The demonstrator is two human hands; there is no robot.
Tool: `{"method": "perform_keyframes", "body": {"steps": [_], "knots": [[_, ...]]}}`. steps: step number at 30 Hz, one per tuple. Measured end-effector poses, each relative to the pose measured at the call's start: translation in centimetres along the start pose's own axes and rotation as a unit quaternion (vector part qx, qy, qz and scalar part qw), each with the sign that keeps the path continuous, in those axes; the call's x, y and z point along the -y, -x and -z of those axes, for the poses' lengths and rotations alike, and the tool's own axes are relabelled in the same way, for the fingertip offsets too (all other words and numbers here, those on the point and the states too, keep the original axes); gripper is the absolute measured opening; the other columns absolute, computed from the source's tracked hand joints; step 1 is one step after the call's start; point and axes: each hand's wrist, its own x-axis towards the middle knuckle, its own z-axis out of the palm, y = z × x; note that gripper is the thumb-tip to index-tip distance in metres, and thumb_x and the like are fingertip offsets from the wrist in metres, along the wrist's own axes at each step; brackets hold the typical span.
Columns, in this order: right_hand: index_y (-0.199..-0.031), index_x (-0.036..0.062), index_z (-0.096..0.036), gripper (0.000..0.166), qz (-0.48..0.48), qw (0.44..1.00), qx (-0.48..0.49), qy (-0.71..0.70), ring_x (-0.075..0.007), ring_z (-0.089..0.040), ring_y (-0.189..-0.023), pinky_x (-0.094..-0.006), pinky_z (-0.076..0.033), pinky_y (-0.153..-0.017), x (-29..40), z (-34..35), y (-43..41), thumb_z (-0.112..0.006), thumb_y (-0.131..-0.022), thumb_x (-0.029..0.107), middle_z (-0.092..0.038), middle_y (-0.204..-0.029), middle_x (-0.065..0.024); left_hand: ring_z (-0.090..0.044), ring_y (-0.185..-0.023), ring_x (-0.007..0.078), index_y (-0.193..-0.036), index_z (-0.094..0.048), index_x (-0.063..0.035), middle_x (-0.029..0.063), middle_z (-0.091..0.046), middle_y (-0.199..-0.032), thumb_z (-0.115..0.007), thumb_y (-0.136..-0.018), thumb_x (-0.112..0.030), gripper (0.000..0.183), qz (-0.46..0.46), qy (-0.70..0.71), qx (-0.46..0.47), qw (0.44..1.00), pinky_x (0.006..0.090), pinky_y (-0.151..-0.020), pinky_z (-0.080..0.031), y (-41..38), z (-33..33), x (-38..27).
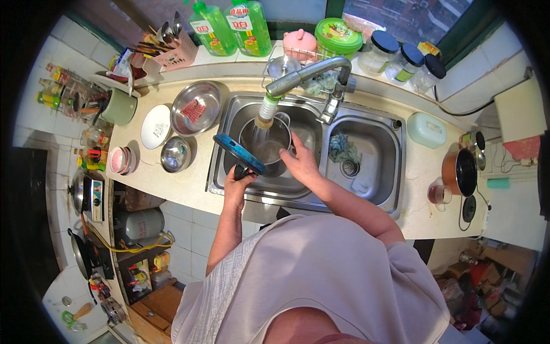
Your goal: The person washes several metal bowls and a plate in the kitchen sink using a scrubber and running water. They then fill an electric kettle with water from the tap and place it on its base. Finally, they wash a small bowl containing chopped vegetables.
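Observation:
My left hand (235, 189) grips the black knob of a pot lid (240, 155), which is tilted on edge with a dark rim and a blue sheen. A metal pot (275, 150) stands in the left basin of a double stainless steel sink (311, 193). At the pot's right side is my right hand (303, 159), thumb and fingers at its rim. Water runs into the pot from the white extension nozzle (268, 109) of the faucet (300, 79). The lid hides part of the pot's left side.
Left of the sink are a steel bowl with red meat (195, 112), a white plate (155, 127) and a smaller steel bowl (175, 155). A cloth (343, 148) lies in the right basin. Green detergent bottles (247, 30) and jars (404, 62) line the sill.

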Motion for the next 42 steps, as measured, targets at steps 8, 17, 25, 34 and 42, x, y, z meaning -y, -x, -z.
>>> {"method": "perform_keyframes", "body": {"steps": [8, 17, 25, 34, 42], "knots": [[-0.133, -0.0042, -0.038, 0.065, -0.045, 0.998, 0.044, -0.024, -0.0416, -0.053, -0.11, -0.0413, -0.042, -0.094, 1.4, 0.7, -0.1, -0.059, -0.081, 0.027, -0.054, -0.119, -0.0285, -0.062, -0.083, 0.0155, -0.092, -0.062, -0.0042, 0.0028, -0.064, -0.087, -0.062, -0.07, 0.012, 0.027, 0.005, -0.002, -0.005, 1.0, 0.028, -0.081, -0.05, 0.2, -0.1, -0.2], [-0.134, -0.0022, -0.038, 0.065, -0.046, 0.998, 0.037, -0.019, -0.041, -0.057, -0.104, -0.0416, -0.045, -0.089, 1.0, 0.4, 0.0, -0.059, -0.08, 0.028, -0.057, -0.114, -0.0285, -0.062, -0.083, 0.0151, -0.091, -0.062, -0.0044, 0.0027, -0.064, -0.087, -0.062, -0.071, 0.012, 0.026, -0.004, 0.004, -0.002, 1.0, 0.0278, -0.081, -0.05, 0.2, -0.1, -0.1], [-0.134, -0.0024, -0.039, 0.065, -0.045, 0.998, 0.035, -0.02, -0.0416, -0.059, -0.096, -0.0426, -0.046, -0.084, 1.3, 0.6, 0.1, -0.059, -0.079, 0.027, -0.059, -0.109, -0.0289, -0.063, -0.086, 0.019, -0.1, -0.061, -0.0057, 0.004, -0.064, -0.091, -0.065, -0.069, 0.008, 0.034, 0.007, 0.001, 0.011, 1.0, 0.0309, -0.082, -0.05, -0.1, 0.3, 0.5], [-0.133, -0.0028, -0.039, 0.063, -0.038, 0.999, 0.029, -0.01, -0.0423, -0.055, -0.107, -0.0421, -0.043, -0.092, 0.9, 0.6, 0.1, -0.059, -0.08, 0.026, -0.056, -0.115, -0.0285, -0.063, -0.086, 0.0182, -0.099, -0.061, -0.0048, 0.0054, -0.064, -0.092, -0.065, -0.069, 0.008, 0.032, 0.007, 0.0, 0.015, 1.0, 0.0307, -0.082, -0.051, -0.3, 0.4, 0.6], [-0.132, -0.0034, -0.04, 0.061, -0.047, 0.998, 0.034, -0.027, -0.0428, -0.055, -0.106, -0.0422, -0.043, -0.091, 1.5, 1.0, 0.2, -0.059, -0.081, 0.025, -0.057, -0.114, -0.0286, -0.062, -0.089, 0.019, -0.1, -0.06, -0.0043, 0.0055, -0.064, -0.094, -0.064, -0.069, 0.009, 0.034, 0.007, 0.003, 0.021, 1.0, 0.0322, -0.086, -0.05, -0.4, 0.3, 0.5]]}}
